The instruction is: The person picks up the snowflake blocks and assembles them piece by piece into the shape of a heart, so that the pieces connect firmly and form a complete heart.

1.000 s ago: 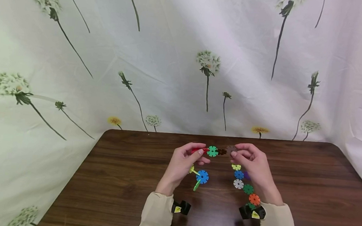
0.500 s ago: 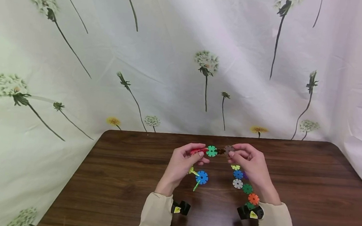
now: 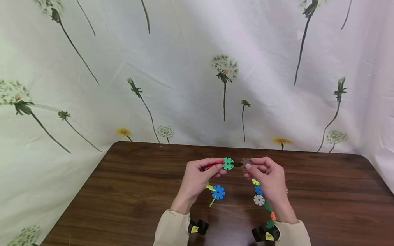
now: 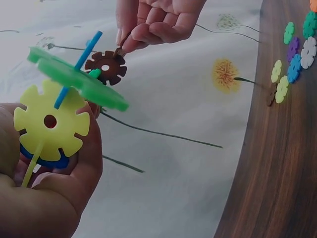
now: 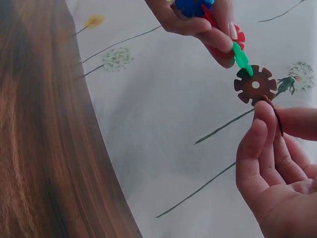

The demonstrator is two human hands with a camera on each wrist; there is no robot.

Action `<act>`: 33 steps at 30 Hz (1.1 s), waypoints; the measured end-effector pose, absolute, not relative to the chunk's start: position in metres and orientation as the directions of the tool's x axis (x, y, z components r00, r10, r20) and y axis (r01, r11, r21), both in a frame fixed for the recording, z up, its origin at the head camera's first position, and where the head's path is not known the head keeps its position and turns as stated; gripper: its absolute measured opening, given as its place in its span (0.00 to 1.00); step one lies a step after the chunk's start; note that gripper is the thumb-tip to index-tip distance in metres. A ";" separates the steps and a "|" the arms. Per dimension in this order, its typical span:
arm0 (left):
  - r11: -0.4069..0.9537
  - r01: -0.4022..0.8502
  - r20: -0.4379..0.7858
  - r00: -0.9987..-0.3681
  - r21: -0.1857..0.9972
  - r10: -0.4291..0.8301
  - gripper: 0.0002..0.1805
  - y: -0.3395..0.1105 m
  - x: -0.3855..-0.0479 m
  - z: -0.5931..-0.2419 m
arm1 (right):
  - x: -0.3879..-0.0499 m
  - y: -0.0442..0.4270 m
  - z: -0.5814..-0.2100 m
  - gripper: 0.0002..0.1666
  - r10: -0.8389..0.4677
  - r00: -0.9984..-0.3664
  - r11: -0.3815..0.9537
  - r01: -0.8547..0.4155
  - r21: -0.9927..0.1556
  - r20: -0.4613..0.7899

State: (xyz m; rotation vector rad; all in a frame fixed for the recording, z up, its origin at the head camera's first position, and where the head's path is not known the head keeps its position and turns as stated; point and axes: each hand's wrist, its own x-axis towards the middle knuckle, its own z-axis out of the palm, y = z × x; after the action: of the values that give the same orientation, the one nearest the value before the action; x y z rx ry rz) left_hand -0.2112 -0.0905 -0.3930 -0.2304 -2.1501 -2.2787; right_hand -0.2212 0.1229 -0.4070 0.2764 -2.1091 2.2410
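Observation:
Over the far part of the table, my left hand [image 3: 192, 181] pinches a red slotted plastic disc [image 5: 240, 38], part of a linked chain. From the red piece the chain runs right through a green disc [image 3: 228, 163] to a brown disc [image 5: 255, 85]. Thumb and fingers of my right hand [image 3: 271, 184] pinch a second brown disc [image 3: 245, 163], seen edge-on in the right wrist view and meeting the first one's rim. Below my left hand hang a blue disc [image 3: 218, 192], a yellow disc [image 4: 52, 124] and a light-green disc [image 4: 77, 79]. My fingers partly cover the red piece.
Loose slotted discs lie on the dark wooden table [image 3: 133, 211] below and partly behind my right hand, among them a white disc [image 3: 258, 200] and a yellow disc [image 3: 255, 182]. A flower-printed cloth [image 3: 186, 79] hangs along the table's far edge.
My right hand has shifted left with its brown disc, now nearer the green disc. My left hand and the chain have moved slightly left. Both hands keep their hold.

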 end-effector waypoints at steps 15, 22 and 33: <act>-0.081 0.122 0.126 -0.990 0.989 0.057 0.12 -0.090 -0.212 -0.393 | -0.217 0.104 -0.403 0.17 0.056 -0.986 -0.099 -0.162 -0.982 0.157; -0.065 0.123 0.127 -0.990 0.990 0.058 0.12 -0.092 -0.212 -0.392 | -0.217 0.103 -0.401 0.17 0.044 -0.988 -0.083 -0.152 -0.985 0.149; -0.050 0.117 0.119 -0.991 0.992 0.060 0.12 -0.093 -0.212 -0.393 | -0.220 0.113 -0.406 0.17 -0.055 -0.984 -0.020 -0.171 -0.985 0.172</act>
State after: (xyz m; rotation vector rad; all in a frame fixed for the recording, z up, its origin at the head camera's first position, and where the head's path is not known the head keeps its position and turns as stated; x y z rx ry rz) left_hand -0.2121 -0.0925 -0.3929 -0.1988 -2.1377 -2.2396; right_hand -0.2195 0.1125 -0.4062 0.2483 -2.1400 2.1729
